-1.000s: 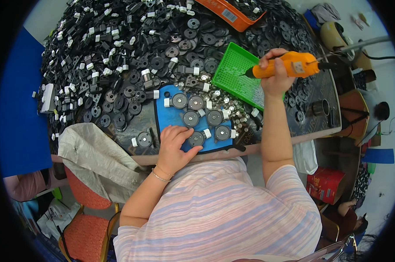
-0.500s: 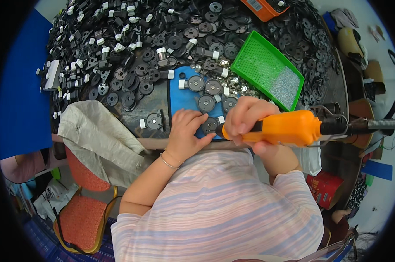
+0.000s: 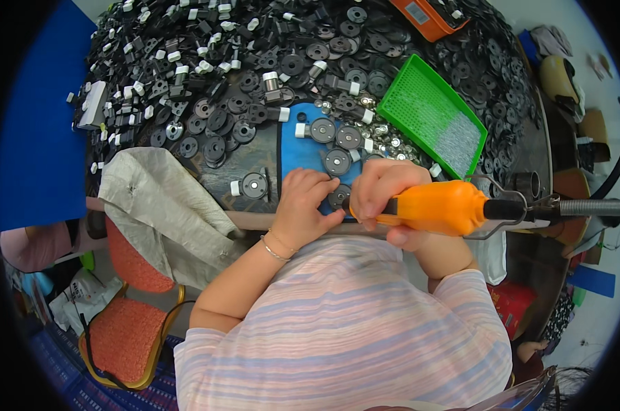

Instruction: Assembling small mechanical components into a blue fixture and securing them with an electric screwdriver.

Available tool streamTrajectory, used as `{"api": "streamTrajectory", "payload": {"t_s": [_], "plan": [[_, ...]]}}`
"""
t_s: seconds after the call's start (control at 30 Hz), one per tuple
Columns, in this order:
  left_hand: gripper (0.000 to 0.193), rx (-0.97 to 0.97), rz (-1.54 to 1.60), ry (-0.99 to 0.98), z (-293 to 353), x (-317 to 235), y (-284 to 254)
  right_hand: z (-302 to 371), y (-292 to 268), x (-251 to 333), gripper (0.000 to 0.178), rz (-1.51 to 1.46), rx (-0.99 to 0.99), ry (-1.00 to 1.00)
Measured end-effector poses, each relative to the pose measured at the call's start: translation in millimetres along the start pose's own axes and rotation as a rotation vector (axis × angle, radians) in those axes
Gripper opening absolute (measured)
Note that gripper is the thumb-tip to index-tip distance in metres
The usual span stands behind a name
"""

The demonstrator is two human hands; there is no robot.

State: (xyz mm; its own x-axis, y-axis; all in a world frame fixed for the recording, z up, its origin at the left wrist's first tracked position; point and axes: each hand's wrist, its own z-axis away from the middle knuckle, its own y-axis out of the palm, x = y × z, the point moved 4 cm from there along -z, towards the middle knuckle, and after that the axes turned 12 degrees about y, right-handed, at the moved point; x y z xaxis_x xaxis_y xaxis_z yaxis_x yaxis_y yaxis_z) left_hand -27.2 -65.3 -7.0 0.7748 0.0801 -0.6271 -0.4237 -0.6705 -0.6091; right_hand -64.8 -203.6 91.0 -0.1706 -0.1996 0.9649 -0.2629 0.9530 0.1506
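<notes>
A black round wheel-like part (image 3: pixel 338 196) lies at the near edge of a blue mat (image 3: pixel 293 152). My left hand (image 3: pixel 304 205) rests beside it, thumb and forefinger closed about its left side. An orange electric screwdriver (image 3: pixel 441 207) is gripped in my right hand (image 3: pixel 391 195), its dark tip pointing left at this part. Whether the tip touches a screw is hidden. More round parts with white tabs, such as one wheel part (image 3: pixel 337 162), lie on the mat just beyond my hands. Another wheel part (image 3: pixel 254 185) sits on the table left of the mat.
A green tray (image 3: pixel 419 116) of small silvery pieces stands right of the mat, near loose shiny metal pieces (image 3: pixel 392 140). Heaps of black parts (image 3: pixel 207 61) cover the far table. A grey cloth (image 3: pixel 155 205) hangs over the front edge. An orange bin (image 3: pixel 430 17) stands at the back.
The view has shifted a little, so the table appears farther right and lower. The screwdriver's rear end has swung slightly left; both hands keep their hold at the same part.
</notes>
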Motion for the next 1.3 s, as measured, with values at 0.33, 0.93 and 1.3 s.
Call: {"api": "streamTrajectory", "payload": {"t_s": [0.33,0.93,1.3], "plan": [[0.046,-0.014,-0.025,0.009,-1.4,-1.1,5.5,20.6,-68.4,60.0,0.034,-0.231,-0.153,-0.426],[0.046,0.028,-0.068,0.034,-6.0,-8.8,1.6,24.8,-153.4,16.8,0.020,0.056,-0.807,-0.496],[0.047,0.037,-0.084,0.042,-6.4,-9.3,1.3,26.6,-165.1,12.1,0.018,0.102,-0.828,-0.446]]}}
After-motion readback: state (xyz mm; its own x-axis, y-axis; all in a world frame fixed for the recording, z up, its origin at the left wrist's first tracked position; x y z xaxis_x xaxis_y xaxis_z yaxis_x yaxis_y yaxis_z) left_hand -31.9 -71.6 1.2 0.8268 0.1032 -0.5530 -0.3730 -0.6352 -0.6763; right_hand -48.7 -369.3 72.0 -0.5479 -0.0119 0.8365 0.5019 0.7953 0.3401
